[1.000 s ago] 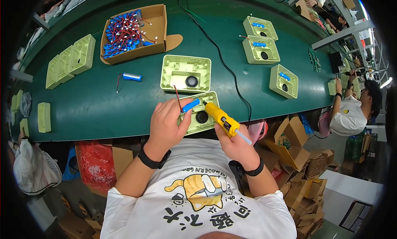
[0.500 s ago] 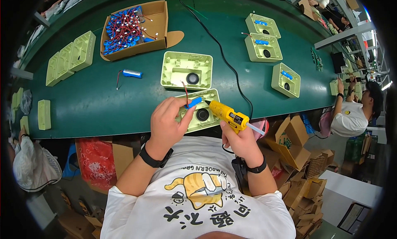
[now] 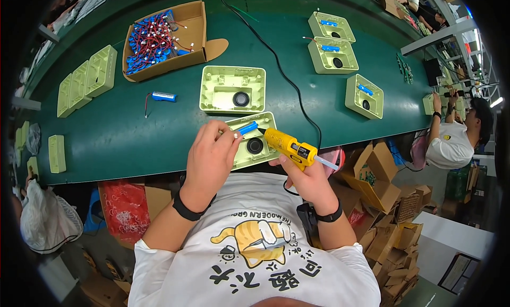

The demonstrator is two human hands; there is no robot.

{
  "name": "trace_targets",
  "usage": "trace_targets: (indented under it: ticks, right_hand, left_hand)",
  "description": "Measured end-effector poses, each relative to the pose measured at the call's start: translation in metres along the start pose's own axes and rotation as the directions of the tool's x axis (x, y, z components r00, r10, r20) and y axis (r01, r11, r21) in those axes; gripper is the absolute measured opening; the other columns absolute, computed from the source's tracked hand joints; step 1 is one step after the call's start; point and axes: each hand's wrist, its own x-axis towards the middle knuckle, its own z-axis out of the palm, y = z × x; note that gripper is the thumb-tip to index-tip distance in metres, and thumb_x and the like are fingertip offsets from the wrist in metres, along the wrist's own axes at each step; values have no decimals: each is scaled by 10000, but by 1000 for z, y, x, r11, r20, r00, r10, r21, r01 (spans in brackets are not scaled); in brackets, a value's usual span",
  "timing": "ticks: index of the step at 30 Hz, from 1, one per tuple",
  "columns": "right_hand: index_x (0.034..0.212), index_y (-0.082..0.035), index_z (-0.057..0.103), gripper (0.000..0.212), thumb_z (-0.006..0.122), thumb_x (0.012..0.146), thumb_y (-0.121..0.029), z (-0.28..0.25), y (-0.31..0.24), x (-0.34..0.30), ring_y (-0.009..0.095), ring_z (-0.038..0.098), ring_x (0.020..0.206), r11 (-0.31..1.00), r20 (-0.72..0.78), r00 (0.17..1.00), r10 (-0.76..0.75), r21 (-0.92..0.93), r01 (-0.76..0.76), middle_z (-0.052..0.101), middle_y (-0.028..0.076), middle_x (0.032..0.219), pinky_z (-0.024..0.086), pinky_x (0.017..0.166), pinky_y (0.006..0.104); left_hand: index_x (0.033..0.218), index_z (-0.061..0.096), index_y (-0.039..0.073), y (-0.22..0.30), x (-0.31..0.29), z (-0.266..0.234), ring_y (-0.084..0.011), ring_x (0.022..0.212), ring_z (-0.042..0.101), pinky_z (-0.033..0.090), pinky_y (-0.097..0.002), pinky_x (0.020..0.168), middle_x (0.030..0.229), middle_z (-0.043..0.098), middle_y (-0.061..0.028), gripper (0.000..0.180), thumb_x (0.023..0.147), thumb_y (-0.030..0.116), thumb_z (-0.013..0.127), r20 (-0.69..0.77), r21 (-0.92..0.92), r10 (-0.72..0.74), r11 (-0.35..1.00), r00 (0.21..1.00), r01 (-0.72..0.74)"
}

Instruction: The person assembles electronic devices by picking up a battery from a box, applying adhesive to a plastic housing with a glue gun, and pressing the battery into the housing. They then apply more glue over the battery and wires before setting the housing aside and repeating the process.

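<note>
My right hand (image 3: 308, 180) grips a yellow hot glue gun (image 3: 289, 147), a pale glue stick jutting from its back. Its dark nozzle points at the right end of a blue cylindrical battery (image 3: 248, 128). That battery lies along the upper part of a light green plastic housing (image 3: 245, 159), above a round black speaker (image 3: 255, 145). At the battery's left end, my left hand (image 3: 209, 155) pinches the small white plug of its lead, as far as I can see; the wires are mostly hidden by the fingers. Just beyond stands another green housing (image 3: 204, 89) with a speaker and no battery.
A cardboard box (image 3: 199, 28) of wired blue batteries stands at the back left; one loose battery (image 3: 164, 96) lies nearer. Green housings (image 3: 101, 70) line the left side, and housings with batteries (image 3: 350, 102) sit at right. A black cable (image 3: 281, 57) crosses the table. A co-worker sits far right.
The battery has gone from tilted between my left fingers to lying in the housing. My left fingers have shifted to its left end. The glue gun stays close to its right end.
</note>
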Motion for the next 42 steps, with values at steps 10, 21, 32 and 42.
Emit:
trace_targets:
  ticks: [10,21,32,42]
  right_hand:
    - [1512,12,659,430,700,1163,-237,6,13,7,58,695,716,990,1,992,-128,-55,128,750,-14,916,532,553,230]
    - [1423,6,703,370,726,1153,-244,15,21,12,42,591,603,988,-99,983,-154,-47,150,708,-25,876,487,532,236]
    - [1474,7,659,403,705,1163,-245,-5,13,5,49,601,632,999,18,1000,-16,52,15,688,-22,865,528,539,241]
    - [1474,-4,668,372,698,1154,-192,0,-23,1,42,624,669,999,-35,998,49,-3,-49,716,-7,896,547,571,225]
  left_hand:
    - [1179,848,57,-16,25,-35,-313,1165,637,555,-467,945,1305,669,-111,327,967,306,856,214,201,296,919,931,-339]
    - [1325,798,63,-23,12,-41,-370,1149,680,604,-482,929,1427,672,-181,634,862,477,931,356,34,318,935,879,-352]
    - [1394,763,69,-14,-12,-39,-364,1211,645,562,-482,956,1499,643,-176,799,776,533,970,278,37,243,964,929,-263]
    - [1347,762,123,-29,-31,-15,-414,1237,663,550,-521,1021,1494,664,-185,789,677,434,1038,105,21,194,980,975,-197]
